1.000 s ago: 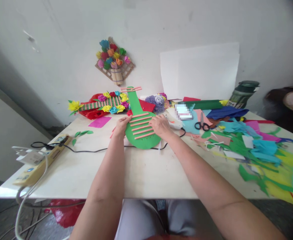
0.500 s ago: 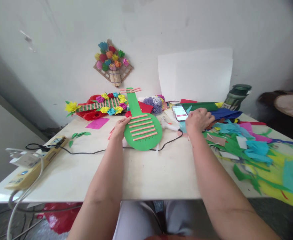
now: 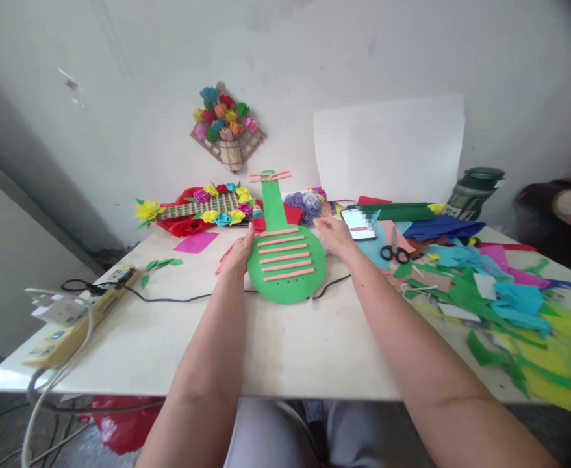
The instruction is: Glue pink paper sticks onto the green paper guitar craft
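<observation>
My left hand (image 3: 241,250) grips the left edge of a green paper guitar (image 3: 290,286), which stands tilted up with its neck pointing away from me. Pink strips lie in rows across its round body, and more pink strips cross the top of its neck. My right hand (image 3: 332,234) is just right of the guitar body, fingers reaching toward its edge and loosely apart; I see nothing held in it. Scissors (image 3: 396,252) with black handles lie to the right of that hand, near a phone (image 3: 359,224) with its screen lit.
A flower-trimmed paper guitar (image 3: 202,207) lies at the back left, by purple yarn (image 3: 304,205). A power strip (image 3: 90,322) with cords sits on the left. Coloured paper scraps (image 3: 504,312) cover the right side; a green bottle (image 3: 475,195) stands behind. A black cord (image 3: 178,299) crosses the table.
My right hand has moved left from beside the phone to the guitar's right side, uncovering the scissors. The view has shifted slightly; my left hand keeps its grip on the guitar.
</observation>
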{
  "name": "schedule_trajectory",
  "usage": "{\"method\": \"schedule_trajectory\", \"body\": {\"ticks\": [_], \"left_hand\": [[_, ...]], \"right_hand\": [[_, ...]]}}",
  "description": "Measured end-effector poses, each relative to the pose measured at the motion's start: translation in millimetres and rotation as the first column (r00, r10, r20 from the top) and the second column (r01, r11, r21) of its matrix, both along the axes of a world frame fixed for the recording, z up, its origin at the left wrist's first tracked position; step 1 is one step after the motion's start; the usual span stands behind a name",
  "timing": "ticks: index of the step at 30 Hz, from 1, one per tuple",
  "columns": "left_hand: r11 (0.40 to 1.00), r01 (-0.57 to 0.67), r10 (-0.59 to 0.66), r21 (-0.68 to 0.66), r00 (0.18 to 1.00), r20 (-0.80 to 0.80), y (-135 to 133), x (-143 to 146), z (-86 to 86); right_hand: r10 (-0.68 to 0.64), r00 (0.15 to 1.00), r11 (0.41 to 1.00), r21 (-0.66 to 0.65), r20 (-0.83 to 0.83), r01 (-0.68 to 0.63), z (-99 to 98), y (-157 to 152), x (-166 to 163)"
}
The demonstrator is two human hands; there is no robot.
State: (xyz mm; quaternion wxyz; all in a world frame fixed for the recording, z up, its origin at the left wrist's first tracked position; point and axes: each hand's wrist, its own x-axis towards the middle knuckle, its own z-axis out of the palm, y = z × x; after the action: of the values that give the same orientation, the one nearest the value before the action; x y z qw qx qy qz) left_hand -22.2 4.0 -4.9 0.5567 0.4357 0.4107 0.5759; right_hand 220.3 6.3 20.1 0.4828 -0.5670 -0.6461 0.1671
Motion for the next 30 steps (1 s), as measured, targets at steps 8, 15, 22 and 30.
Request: {"method": "schedule_trajectory", "body": {"ticks": [8,15,22,30], "left_hand": [[0.992,0.117,-0.118,0.037,0.993,0.005,0.0,-4.0,-2.9],[0.989,0.139,-0.14,0.049,0.99,0.019,1.7,-7.7,-5.1],[0.99,0.14,-0.139,-0.003,0.99,0.025,-3.8,-6.0,1.6],[0.984,0.168,-0.174,-0.056,0.974,-0.142,-7.2,-8.9,12.9]], "right_hand": [[0.232,0.878,0.902,-0.245,-0.418,-0.355,15.5,-2.5,-26.4],[0.201,0.825,0.885,-0.263,-0.528,-0.384,8.4,3.6,-33.7],[0.19,0.819,0.88,-0.277,-0.542,-0.387,5.8,7.0,-32.6],[0.244,0.795,0.828,-0.308,-0.555,-0.469,11.2,-2.9,-39.8]]}}
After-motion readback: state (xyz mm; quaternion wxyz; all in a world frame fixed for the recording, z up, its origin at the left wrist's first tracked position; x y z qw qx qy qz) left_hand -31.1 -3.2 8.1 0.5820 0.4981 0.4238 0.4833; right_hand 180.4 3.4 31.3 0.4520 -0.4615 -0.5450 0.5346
